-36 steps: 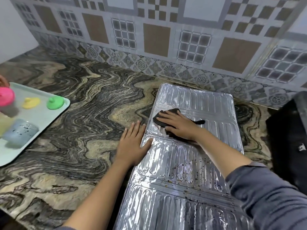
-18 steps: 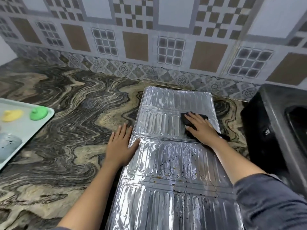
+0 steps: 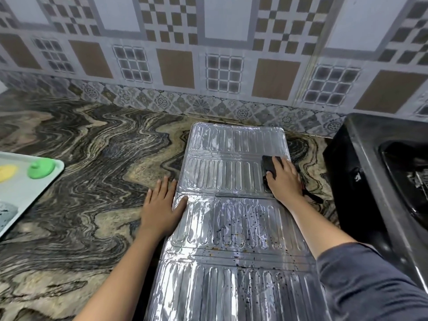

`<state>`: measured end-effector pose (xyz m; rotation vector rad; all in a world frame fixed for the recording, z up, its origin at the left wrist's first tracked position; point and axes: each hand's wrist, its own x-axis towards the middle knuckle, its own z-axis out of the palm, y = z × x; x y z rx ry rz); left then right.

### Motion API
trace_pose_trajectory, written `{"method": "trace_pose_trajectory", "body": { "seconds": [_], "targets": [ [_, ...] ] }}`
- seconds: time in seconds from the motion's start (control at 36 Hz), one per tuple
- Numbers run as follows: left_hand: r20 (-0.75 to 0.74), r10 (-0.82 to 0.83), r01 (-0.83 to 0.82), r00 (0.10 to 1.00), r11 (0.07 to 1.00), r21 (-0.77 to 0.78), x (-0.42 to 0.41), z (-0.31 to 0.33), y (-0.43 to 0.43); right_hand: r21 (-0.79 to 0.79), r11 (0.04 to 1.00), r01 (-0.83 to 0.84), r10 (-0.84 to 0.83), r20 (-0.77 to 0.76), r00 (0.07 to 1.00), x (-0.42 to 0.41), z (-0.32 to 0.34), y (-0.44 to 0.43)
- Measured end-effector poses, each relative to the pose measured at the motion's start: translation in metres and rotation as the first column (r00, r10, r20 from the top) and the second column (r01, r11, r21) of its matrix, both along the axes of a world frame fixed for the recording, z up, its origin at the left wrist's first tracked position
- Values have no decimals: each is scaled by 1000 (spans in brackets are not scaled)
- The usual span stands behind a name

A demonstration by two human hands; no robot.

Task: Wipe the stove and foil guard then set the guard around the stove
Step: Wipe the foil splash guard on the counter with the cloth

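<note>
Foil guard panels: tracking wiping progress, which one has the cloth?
The far panel, by the wall: right hand presses cloth there. Middle panel and near panel are speckled.

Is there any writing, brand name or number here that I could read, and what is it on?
No text here can be read.
White mark on the black side of the stove: perhaps a logo, too small and blurred to read.
Foil guard, wall tiles, tray: ribs, patterns and plain colour only, no lettering.
</note>
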<state>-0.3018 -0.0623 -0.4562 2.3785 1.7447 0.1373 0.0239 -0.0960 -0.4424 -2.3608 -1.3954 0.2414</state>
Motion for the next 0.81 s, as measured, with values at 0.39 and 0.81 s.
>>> {"method": "trace_pose_trajectory", "body": {
  "seconds": [0.39,0.81],
  "targets": [
    [95,-6,13,995,997,-74,3,16,1,-103,995,-17,19,22,1000,5,5,1],
    [70,-77,78,995,997,-10,4,-2,-19,-136,979,150,-156,-39,987,-28,6,11]
  ]
}}
